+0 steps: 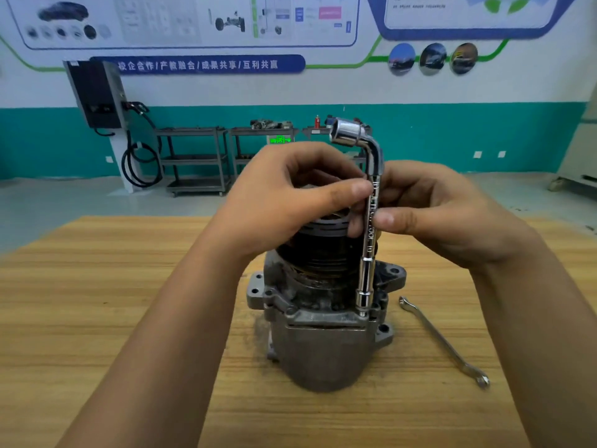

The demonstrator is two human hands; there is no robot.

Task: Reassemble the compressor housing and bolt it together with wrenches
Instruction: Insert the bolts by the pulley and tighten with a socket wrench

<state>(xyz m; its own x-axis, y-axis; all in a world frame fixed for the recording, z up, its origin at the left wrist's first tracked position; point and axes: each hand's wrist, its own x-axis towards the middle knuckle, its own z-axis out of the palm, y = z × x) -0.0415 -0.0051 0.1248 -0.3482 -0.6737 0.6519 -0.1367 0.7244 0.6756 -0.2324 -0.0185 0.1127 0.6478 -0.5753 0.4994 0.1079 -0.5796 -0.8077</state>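
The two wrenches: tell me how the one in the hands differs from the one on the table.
The L-shaped socket wrench stands upright, its lower socket seated on a bolt of the compressor housing; the flat wrench lies on the wooden table.
The socket wrench is pinched by fingers of both hands; the flat wrench is untouched.
The socket wrench is a round bar bent at the top; the flat wrench is straight and thin.
Both are shiny metal.

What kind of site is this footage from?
Probably an automotive training workshop: wall posters show cars and a chassis, a wall-mounted EV charger hangs with its cable, and metal tool carts stand behind the wooden workbench holding the compressor.
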